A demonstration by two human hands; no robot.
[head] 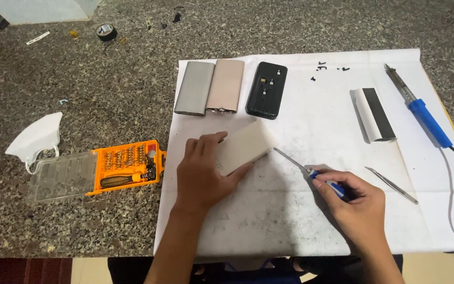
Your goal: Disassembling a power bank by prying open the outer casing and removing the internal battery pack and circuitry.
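My left hand (202,173) grips a white rectangular power bank (245,145) lying flat on a white sheet (290,221). My right hand (356,202) holds a thin screwdriver with a blue handle (300,165); its metal tip points up-left and sits just beside the power bank's right end. Whether the tip touches the casing is unclear.
Behind lie a grey power bank (194,88), a pinkish one (225,85) and a black one (266,90). Right side: a white-and-black casing (374,114), a blue soldering iron (421,110) with cord, tweezers (391,184). Left: an orange bit set (124,165), a white mask (37,138), a tape roll (106,31).
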